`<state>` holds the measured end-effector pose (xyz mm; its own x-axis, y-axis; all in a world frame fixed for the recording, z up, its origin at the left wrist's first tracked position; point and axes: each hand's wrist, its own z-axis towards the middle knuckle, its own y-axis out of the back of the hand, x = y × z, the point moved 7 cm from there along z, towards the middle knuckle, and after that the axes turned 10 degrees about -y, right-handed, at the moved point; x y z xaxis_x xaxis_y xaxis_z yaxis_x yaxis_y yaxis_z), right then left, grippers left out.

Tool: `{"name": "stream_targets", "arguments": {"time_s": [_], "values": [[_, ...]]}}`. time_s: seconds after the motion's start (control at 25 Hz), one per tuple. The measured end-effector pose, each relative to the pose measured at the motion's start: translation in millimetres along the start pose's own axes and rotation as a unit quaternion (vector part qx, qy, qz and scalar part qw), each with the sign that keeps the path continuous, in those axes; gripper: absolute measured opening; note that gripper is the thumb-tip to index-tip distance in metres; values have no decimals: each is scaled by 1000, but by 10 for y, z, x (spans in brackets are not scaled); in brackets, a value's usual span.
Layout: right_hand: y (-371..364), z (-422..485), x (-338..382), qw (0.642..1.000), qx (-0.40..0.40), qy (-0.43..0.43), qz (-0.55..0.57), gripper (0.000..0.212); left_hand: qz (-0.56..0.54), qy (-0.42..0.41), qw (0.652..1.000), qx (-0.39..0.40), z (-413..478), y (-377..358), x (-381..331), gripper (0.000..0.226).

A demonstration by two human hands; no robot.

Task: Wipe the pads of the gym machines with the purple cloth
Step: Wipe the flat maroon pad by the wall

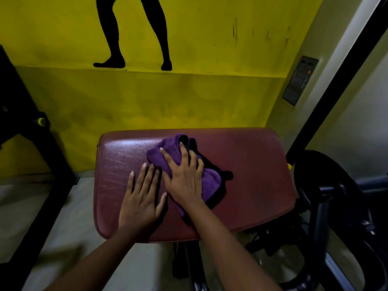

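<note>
Contact is made with the maroon pad [252, 164] by the left hand [142, 198], laid flat and wide. Just beside it, the right hand [184, 177] is pressed, spread wide, onto the purple cloth [168, 150], which is bunched mid-pad. Beyond, a yellow wall [147, 97] is seen.

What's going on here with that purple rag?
A person is cleaning a gym machine. Their right hand presses a bunched-up purple cloth down on the dark red pad, near its middle. Their left hand lies flat on the pad just beside the cloth and holds nothing. The pad stands in front of a yellow wall.
</note>
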<state>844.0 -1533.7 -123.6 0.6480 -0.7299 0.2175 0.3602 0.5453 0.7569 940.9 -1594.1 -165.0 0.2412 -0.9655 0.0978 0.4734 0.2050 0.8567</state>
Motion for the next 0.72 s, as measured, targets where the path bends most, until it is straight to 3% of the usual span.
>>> {"name": "stream_targets", "arguments": {"time_s": [0.2,0.44,0.56,0.64,0.72], "values": [[10,417,-335,1000,18,-17,13,56,-18,-13,1000,-7,-10,43,13,68],[261,452,-1466,978,-27,-203,-25,53,-17,-14,1000,13,-14,34,17,67],[288,-70,-1495,944,-55,-324,-19,54,-34,-16,999,25,-4,30,11,65],[257,-430,-1122,957,-59,-283,-25,57,-65,-59,996,21,25,31,-175,64],[209,-655,-964,986,-11,-162,-22,59,-93,-101,990,12,156,41,-479,64]]}}
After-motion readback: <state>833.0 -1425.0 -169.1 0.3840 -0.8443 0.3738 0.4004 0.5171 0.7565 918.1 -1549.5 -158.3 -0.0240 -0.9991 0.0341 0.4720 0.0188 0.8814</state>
